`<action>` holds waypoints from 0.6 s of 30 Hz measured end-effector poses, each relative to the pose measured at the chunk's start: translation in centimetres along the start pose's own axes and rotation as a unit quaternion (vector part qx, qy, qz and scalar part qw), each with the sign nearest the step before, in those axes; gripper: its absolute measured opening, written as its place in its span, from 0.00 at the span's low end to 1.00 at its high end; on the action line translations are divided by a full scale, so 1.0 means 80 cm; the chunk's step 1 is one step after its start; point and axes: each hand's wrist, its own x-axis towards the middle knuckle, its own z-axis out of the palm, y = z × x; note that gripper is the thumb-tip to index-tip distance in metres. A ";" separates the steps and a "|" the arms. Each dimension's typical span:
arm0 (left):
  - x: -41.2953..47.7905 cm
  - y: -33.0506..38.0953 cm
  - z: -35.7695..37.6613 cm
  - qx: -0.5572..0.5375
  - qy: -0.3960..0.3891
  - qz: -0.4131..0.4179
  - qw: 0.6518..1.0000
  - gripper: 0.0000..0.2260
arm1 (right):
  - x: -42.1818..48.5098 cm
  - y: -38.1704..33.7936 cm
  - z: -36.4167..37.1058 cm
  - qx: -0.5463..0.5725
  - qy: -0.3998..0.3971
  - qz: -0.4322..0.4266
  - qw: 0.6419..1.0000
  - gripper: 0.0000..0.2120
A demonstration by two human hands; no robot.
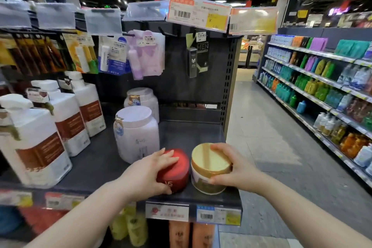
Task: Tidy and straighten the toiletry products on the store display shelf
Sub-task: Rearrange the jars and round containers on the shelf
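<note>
A round red jar (178, 175) stands near the front edge of the dark shelf (181, 137). My left hand (149, 173) grips it from the left, fingers over its lid. Right beside it stands a gold-lidded jar (209, 165), almost touching the red one. My right hand (233, 169) holds that jar from the right, fingers on the lid and thumb on its front. Behind them, two large pale lilac tubs (136, 133) stand one behind the other.
Tall white pump bottles (66, 119) with brown labels fill the shelf's left side. Packets (145, 54) hang on hooks above, under price cards (198, 12). Price tags (218, 215) line the shelf front. An aisle (267, 127) and stocked shelves (322, 86) lie to the right.
</note>
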 end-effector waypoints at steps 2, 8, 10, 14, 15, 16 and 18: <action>-0.001 -0.001 -0.001 -0.015 -0.010 0.005 1.000 0.39 | 0.000 -0.001 -0.003 -0.003 -0.012 0.006 1.000 0.36; 0.000 -0.006 -0.003 -0.028 -0.023 0.014 0.999 0.36 | -0.008 -0.011 -0.012 -0.024 -0.035 0.038 0.998 0.38; 0.000 -0.004 -0.002 -0.005 -0.014 0.020 1.000 0.36 | -0.013 -0.013 -0.013 -0.027 -0.038 0.044 0.998 0.40; -0.003 -0.006 0.001 -0.003 -0.005 0.028 1.000 0.35 | -0.020 -0.019 -0.010 -0.014 -0.039 0.056 0.998 0.40; -0.004 -0.006 0.001 -0.009 -0.008 0.028 1.000 0.35 | -0.021 -0.022 -0.010 -0.013 -0.042 0.062 0.997 0.40; -0.003 -0.007 0.001 -0.012 -0.010 0.028 0.999 0.35 | -0.022 -0.025 -0.009 -0.015 -0.045 0.068 0.997 0.40; -0.003 -0.006 0.001 0.004 -0.010 0.031 0.999 0.35 | -0.021 -0.033 -0.011 -0.034 -0.052 0.081 0.995 0.40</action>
